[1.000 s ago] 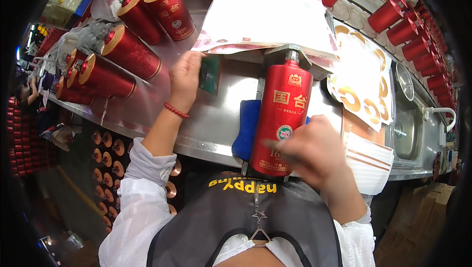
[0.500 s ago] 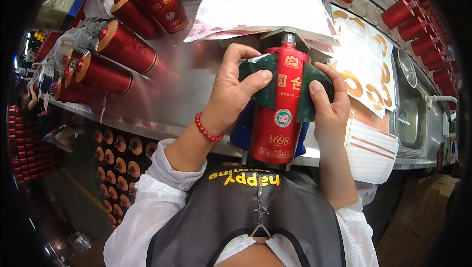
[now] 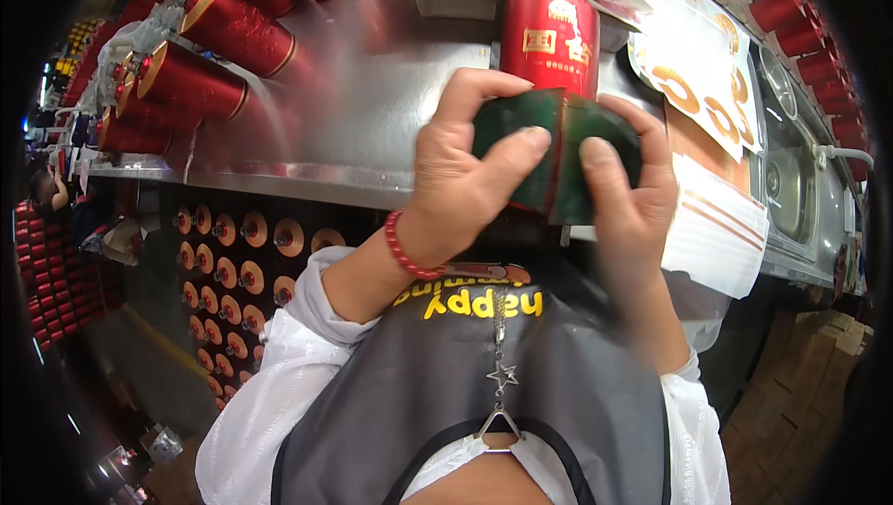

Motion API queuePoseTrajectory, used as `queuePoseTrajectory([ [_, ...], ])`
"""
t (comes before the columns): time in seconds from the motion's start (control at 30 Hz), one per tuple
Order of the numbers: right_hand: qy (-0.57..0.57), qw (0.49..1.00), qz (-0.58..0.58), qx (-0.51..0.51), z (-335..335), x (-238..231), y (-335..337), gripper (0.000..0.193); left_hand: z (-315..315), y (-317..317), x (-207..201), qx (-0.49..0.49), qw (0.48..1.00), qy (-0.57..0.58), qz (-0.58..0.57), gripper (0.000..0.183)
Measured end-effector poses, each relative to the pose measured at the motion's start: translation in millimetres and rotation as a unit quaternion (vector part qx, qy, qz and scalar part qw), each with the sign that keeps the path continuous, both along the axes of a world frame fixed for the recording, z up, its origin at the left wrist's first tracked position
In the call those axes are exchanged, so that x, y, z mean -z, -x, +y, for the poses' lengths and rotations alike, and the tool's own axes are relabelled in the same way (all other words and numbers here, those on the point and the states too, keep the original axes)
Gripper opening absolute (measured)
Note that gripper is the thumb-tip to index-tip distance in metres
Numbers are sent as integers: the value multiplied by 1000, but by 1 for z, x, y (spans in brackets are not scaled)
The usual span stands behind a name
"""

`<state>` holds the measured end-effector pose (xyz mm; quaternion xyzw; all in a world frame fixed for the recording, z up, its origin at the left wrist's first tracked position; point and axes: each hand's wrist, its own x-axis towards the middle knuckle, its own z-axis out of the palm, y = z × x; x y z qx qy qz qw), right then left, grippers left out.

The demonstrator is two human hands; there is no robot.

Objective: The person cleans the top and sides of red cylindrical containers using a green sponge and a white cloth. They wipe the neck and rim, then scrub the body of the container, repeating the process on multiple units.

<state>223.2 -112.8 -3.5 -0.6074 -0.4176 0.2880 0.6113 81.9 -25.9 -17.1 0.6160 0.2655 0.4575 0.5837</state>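
Observation:
A red bottle [image 3: 549, 57] with gold marks points its clear top away from me over the steel counter. Its lower part is hidden behind dark green, smooth, flat material. My left hand [image 3: 465, 166] pinches the left green piece [image 3: 513, 116] between thumb and fingers. My right hand [image 3: 631, 184] grips the right green piece [image 3: 600, 124] the same way. The two pieces almost meet along a narrow reddish-brown line across the bottle's front. I cannot tell whether they are separate or one bent sheet.
Several red bottles [image 3: 191, 82] stand on the left of the steel counter [image 3: 358, 119]. White sheets with gold rings [image 3: 693, 63] lie to the right, with a sink [image 3: 789, 179] beyond them. Below the counter's front edge are rows of bottles with gold tops [image 3: 251, 274].
The green pieces have come together over the bottle's front, leaving only a narrow line. The bottle now sits further up in view, its lower part covered. My head view has shifted too.

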Motion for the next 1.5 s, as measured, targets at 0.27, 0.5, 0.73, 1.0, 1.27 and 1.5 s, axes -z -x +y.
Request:
queuePoseTrajectory([
  [0.27,0,999,30,10,-18,2,4,32,-12,10,0,-31,999,-13,-14,29],
  [0.5,35,995,84,45,-17,8,-12,31,9,21,16,-34,994,96,-40,28],
  [0.73,49,997,29,44,17,1,-44,30,48,5,11,8,963,228,-146,27],
  [1.0,26,1000,7,5,66,2,-39,29,64,-31,7,19,986,141,-86,23],
  [1.27,59,968,-219,-110,90,-35,-64,28,65,-17,30,-13,971,204,-124,24],
  [1.5,-71,830,-553,-1,132,-46,-88,17,65,10,46,-17,976,212,-37,26],
])
